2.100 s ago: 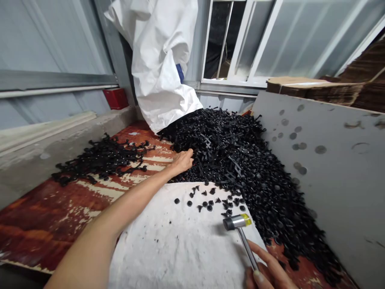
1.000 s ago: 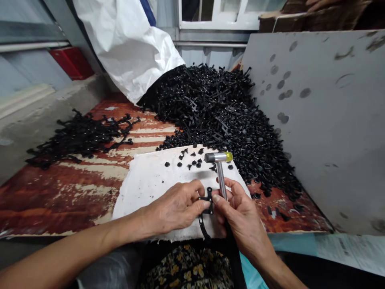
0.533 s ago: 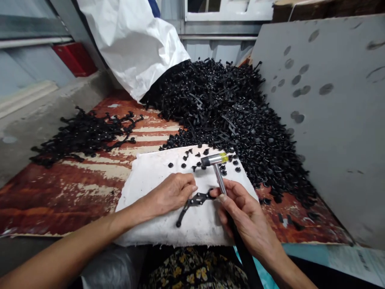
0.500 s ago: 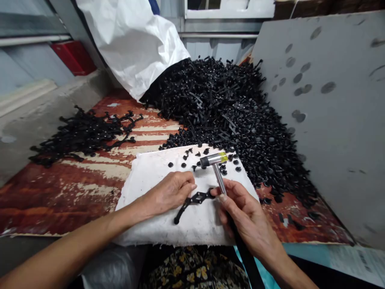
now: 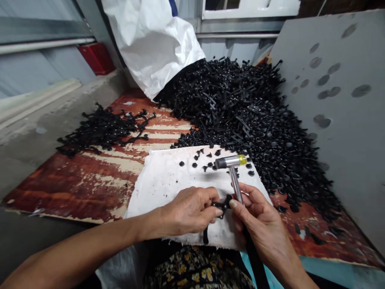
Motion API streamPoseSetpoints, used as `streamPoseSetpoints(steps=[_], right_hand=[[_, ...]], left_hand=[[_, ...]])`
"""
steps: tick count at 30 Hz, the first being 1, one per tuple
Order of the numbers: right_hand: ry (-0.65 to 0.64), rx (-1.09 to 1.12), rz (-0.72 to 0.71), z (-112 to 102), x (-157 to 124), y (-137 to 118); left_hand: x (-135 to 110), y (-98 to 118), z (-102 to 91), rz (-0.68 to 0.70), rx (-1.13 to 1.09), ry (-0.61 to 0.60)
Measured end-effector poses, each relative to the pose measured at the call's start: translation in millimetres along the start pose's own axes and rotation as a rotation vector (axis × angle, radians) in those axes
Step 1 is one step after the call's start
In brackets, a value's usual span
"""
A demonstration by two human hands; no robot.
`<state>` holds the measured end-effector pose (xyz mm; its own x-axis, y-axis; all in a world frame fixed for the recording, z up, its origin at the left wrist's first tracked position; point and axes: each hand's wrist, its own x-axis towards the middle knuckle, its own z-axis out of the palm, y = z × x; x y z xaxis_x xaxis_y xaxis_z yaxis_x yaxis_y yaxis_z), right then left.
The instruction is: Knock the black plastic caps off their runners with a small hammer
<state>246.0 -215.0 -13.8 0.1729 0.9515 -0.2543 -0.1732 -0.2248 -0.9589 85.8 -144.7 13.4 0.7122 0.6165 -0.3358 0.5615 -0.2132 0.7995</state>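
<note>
My right hand (image 5: 258,216) is wrapped round a small mallet (image 5: 233,172), which has a metal shaft and a head with a black and a yellow end. The mallet's head points up and away over the white cloth pad (image 5: 159,176). Between my hands is a black linked piece (image 5: 223,206) with crossed arms and small rivets. My left hand (image 5: 195,210) is closed on it with thumb and fingers, hiding part of it; one arm hangs below. My right thumb tip is at its other end. Several small black round-headed studs (image 5: 194,165) lie scattered on the pad's far part.
A large heap of black plastic parts (image 5: 240,104) fills the back and right, beside a white sack (image 5: 156,48). A smaller pile of linked black pieces (image 5: 104,130) lies left on the worn red-brown board (image 5: 87,176). A grey panel (image 5: 349,120) stands at right.
My left hand has moved right and closed on the linked piece, which has shifted towards my right hand. The mallet stays in my right hand. The whole view has swung slightly left.
</note>
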Motion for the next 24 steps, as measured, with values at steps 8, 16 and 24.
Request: streamPoseSetpoints(steps=[8,16,24], right_hand=[[0.016,-0.092,-0.207,14,5,-11],[0.048,-0.029,0.042,2,5,6],[0.097,0.018,0.057,5,7,6]], left_hand=[[-10,-2,-8.7,0.014,-0.107,0.077],[-10,-67,-63.5,-0.064,-0.402,0.259],[-3,-70,-67.9,-0.145,-0.550,0.257]])
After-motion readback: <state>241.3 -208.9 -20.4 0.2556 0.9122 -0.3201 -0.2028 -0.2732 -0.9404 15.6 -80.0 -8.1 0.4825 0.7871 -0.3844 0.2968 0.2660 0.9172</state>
